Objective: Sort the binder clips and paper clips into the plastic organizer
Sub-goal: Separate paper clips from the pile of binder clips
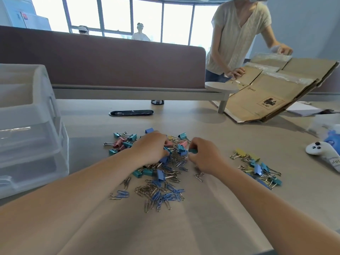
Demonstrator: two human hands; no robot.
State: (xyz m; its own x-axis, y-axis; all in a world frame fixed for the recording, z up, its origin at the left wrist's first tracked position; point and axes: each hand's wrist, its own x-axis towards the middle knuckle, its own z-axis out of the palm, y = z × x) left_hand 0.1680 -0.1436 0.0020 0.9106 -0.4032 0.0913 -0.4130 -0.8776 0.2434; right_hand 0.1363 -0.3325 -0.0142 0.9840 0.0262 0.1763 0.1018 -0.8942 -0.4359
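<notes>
A mixed pile of coloured binder clips (127,142) and paper clips (161,195) lies in the middle of the table. My left hand (150,147) rests curled on the pile's centre, its fingertips hidden among the clips. My right hand (203,155) pinches a teal binder clip (192,151) just right of the pile's centre. A smaller heap of yellow and blue binder clips (257,167) lies to the right. The clear plastic organizer (29,126) with stacked drawers stands at the left edge.
A flattened cardboard box (272,92) leans at the back right, where another person stands. A white game controller (321,150) lies at the right edge. A black cable slot (131,113) and a desk divider (110,63) sit behind the pile.
</notes>
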